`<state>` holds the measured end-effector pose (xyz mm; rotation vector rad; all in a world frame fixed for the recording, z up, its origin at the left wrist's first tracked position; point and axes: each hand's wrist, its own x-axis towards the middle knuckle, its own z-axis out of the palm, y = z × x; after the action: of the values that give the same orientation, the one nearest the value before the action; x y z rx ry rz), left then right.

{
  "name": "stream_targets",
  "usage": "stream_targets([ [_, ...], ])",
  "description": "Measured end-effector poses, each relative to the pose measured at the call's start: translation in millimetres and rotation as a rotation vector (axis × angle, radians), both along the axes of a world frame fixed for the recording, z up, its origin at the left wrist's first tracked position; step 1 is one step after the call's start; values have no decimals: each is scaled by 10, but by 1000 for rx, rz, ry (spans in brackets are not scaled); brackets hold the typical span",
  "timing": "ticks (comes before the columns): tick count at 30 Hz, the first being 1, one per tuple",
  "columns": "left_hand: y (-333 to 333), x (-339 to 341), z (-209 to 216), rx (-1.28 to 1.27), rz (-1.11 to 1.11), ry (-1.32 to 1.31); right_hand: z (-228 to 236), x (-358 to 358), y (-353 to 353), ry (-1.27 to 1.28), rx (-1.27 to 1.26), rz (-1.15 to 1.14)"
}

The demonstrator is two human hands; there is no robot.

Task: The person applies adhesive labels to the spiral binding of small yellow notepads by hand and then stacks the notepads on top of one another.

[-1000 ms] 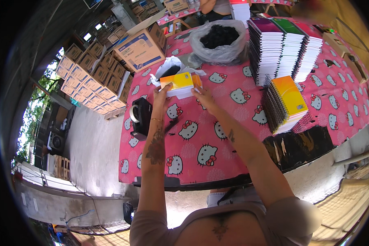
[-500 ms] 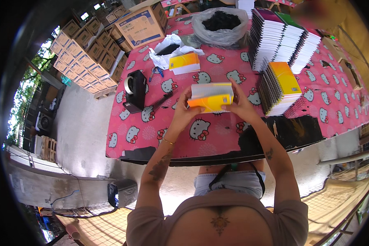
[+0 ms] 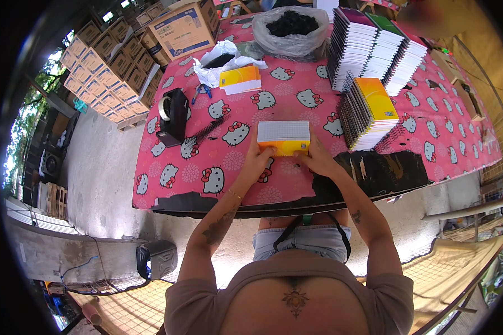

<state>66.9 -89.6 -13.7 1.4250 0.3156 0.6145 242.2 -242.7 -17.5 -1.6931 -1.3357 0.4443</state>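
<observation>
Between my two hands is an unbound notebook, a block of white grid-lined sheets with a yellow-orange cover on the side toward me. My left hand grips its left end, thumb on the cover. At the right end my right hand holds it in the same way; the far fingers of both hands are mostly hidden. Farther off, a small pile of yellow covers and white sheets lies on the table. To the right of my hands stands a stack of yellow spiral notebooks, with dark coils along its left side.
The pink patterned table bears a black tape dispenser, loose black coils, blue-handled pliers, a white wrapper and a plastic bag of black coils. Tall notebook stacks stand behind. Cartons are piled at left.
The notebook block has turned from tilted and parted to more even, with its grid page facing up. Both hands keep hold of its ends. The whole view has shifted slightly.
</observation>
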Motion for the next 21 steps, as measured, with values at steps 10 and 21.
stream_targets([
  [10, 282, 216, 667, 38, 138, 157, 631, 309, 206, 491, -28, 51],
  [21, 516, 417, 520, 642, 528, 378, 353, 269, 592, 207, 23, -297],
])
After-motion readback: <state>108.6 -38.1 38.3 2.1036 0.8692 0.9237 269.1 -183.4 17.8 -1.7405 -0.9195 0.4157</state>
